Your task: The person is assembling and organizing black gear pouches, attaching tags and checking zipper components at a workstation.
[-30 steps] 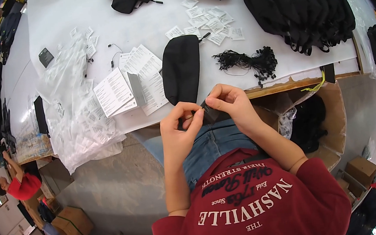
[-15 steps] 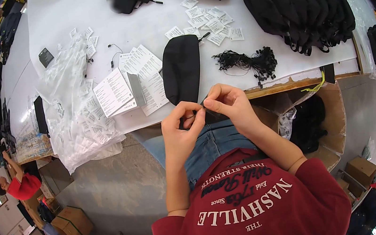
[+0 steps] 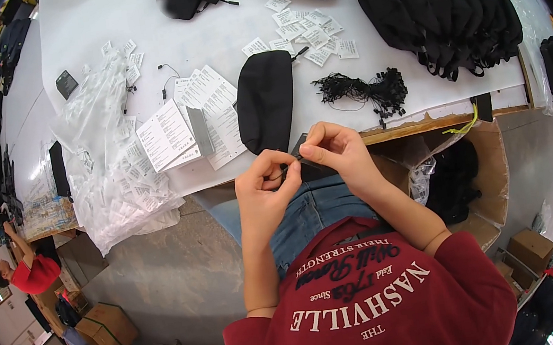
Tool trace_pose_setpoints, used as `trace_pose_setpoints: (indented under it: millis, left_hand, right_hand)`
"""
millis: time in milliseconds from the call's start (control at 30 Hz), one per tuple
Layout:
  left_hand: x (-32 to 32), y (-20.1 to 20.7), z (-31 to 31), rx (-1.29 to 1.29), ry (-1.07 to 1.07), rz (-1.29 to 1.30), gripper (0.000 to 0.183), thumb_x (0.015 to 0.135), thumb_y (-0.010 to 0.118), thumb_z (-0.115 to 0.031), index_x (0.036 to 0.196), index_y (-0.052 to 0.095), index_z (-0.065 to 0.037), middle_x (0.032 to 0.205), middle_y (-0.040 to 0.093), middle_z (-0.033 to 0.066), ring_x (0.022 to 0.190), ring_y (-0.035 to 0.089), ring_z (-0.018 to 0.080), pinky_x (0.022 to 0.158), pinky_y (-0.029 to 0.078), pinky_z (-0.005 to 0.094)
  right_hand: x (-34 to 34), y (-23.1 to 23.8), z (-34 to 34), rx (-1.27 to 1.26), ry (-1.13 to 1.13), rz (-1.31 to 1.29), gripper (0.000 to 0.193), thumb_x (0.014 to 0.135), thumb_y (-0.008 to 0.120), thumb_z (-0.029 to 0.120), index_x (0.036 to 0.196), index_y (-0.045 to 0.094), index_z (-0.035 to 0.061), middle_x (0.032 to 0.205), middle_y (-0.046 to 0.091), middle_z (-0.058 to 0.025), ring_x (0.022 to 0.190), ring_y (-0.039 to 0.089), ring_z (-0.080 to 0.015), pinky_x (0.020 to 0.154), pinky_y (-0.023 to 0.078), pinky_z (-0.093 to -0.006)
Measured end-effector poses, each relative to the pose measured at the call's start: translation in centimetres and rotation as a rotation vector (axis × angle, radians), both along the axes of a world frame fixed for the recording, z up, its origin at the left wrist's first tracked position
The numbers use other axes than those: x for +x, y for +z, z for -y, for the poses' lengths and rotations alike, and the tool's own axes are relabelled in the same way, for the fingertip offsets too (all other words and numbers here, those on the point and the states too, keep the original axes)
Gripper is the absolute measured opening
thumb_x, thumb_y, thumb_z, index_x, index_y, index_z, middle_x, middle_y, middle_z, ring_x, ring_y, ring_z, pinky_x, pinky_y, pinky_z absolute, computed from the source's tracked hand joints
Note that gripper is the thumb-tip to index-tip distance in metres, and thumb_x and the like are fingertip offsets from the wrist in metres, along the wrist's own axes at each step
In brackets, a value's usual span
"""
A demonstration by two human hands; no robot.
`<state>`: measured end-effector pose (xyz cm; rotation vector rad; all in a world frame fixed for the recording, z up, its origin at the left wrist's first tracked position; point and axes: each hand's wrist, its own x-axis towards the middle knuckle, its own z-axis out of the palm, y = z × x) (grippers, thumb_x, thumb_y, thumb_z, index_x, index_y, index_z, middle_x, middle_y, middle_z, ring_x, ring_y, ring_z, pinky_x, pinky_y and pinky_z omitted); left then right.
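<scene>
Above my lap, at the table's front edge, both hands meet fingertip to fingertip. My left hand point(image 3: 263, 187) is closed in a pinch on a thin black cord point(image 3: 283, 171), which is partly hidden by the fingers. Between thumb and fingers, my right hand point(image 3: 343, 155) pinches a small dark tag point(image 3: 298, 144); most of it is covered. Just beyond them a black zip pouch point(image 3: 266, 100) lies on the table, its zip pull towards the far right. A bundle of black tag cords point(image 3: 365, 93) lies to the right of the pouch.
White printed cards point(image 3: 167, 136) stand stacked left of the pouch. Clear plastic bags point(image 3: 118, 186) hang over the front edge. Small white packets point(image 3: 310, 32) lie scattered beyond. Black pouches point(image 3: 436, 8) are piled far right. An open carton point(image 3: 490, 179) stands below; another person point(image 3: 33, 273) is at left.
The dark tag shows more between my hands. My left hand has shifted slightly left, and the near end of the pouch has moved a little left.
</scene>
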<state>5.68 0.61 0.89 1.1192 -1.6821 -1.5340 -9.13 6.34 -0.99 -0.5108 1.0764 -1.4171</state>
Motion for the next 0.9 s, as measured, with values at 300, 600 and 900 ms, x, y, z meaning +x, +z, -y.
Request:
trace_pose_setpoints:
  millis: [300, 600, 900]
  left_hand:
    - [0.06, 0.02, 0.01, 0.05, -0.015, -0.021, 0.006, 0.076, 0.066, -0.001, 0.076, 0.059, -0.001, 0.052, 0.029, -0.0072, 0.049, 0.023, 0.0004, 0.046, 0.016, 0.0212]
    - [0.02, 0.03, 0.01, 0.069, -0.019, -0.041, 0.007, 0.077, 0.065, 0.0, 0.077, 0.059, -0.001, 0.053, 0.03, -0.008, 0.05, 0.022, 0.0004, 0.046, 0.016, 0.0209]
    - [0.11, -0.22, 0.05, 0.085, -0.01, -0.057, 0.006, 0.078, 0.065, -0.001, 0.077, 0.059, -0.001, 0.054, 0.029, -0.0081, 0.051, 0.022, 0.0005, 0.047, 0.016, 0.0211]
  right_hand:
    - [0.04, 0.01, 0.07, 0.019, -0.006, 0.005, 0.011, 0.085, 0.065, 0.008, 0.078, 0.057, 0.0048, 0.077, 0.054, 0.0022, 0.075, 0.049, -0.0052, 0.071, 0.039, -0.0201]
    - [0.02, -0.2, 0.17, 0.02, 0.004, 0.033, 0.011, 0.085, 0.065, 0.009, 0.078, 0.057, 0.0049, 0.076, 0.054, 0.0023, 0.074, 0.049, -0.005, 0.07, 0.038, -0.02]
    - [-0.38, -0.81, 0.1, 0.035, 0.038, 0.106, 0.01, 0.086, 0.065, 0.01, 0.081, 0.058, 0.0047, 0.078, 0.056, 0.001, 0.074, 0.05, -0.0059, 0.069, 0.039, -0.0203]
